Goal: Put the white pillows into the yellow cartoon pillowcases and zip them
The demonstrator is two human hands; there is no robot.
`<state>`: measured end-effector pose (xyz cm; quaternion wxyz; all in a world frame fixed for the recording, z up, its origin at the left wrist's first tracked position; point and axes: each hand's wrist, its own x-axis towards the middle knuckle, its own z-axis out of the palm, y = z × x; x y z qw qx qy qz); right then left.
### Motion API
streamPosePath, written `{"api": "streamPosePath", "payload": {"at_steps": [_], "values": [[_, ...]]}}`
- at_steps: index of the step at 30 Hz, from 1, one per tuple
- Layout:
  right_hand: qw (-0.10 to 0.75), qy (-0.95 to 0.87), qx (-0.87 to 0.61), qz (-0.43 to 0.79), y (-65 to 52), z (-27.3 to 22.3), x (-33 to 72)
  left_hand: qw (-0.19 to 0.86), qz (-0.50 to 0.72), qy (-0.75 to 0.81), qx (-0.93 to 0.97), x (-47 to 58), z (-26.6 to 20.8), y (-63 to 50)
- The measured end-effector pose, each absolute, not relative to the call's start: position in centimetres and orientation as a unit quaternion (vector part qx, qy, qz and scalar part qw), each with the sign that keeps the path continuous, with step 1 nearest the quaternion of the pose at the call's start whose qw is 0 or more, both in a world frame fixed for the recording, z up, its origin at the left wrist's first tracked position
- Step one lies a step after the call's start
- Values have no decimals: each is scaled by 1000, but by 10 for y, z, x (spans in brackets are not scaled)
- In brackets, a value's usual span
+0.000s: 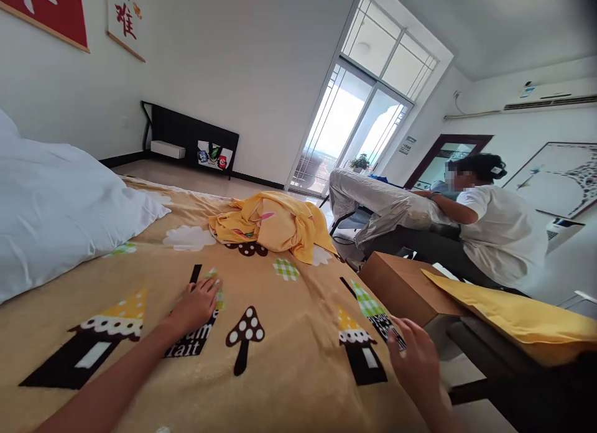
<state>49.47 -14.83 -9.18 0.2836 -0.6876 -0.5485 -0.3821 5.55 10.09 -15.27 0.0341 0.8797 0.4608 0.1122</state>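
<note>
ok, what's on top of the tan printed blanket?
On the blanket: crumpled yellow cloth, puffy white bedding, left hand, and right hand near its side edge. The print directly beneath them is covered.

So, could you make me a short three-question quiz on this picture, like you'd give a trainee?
1. Multiple choice: what is the main colour of the bunched cloth on the printed blanket?
A) Blue
B) Grey
C) Yellow

2. True or false: the person's left hand is resting on the bunched cloth.

3. Short answer: which of the person's two hands is nearer to the brown box?

Key
1. C, yellow.
2. False: that hand is on the printed blanket, apart from the bunched cloth.
3. The right hand.
</note>
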Motion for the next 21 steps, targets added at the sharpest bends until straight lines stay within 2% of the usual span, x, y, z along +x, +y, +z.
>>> {"api": "streamPosePath", "payload": {"at_steps": [2, 4, 6, 12, 15, 21], "values": [[298, -555, -724, -281, -72, -97, 481, 34, 100, 462, 881, 56, -151, 99], [289, -517, -795, -130, 0, -97, 465, 44, 96, 466, 879, 56, -149, 99], [289, -495, -816, -75, 56, -100, 450, 64, 96, 465, 878, 53, -149, 102], [272, -474, -837, -9, 120, -147, 441, 145, 87, 434, 885, 36, -151, 116], [274, -479, -834, 13, 128, -167, 452, 148, 96, 427, 887, 34, -151, 118], [357, -444, -820, 63, 144, -175, 475, 120, 79, 441, 886, 42, -142, 110]]}}
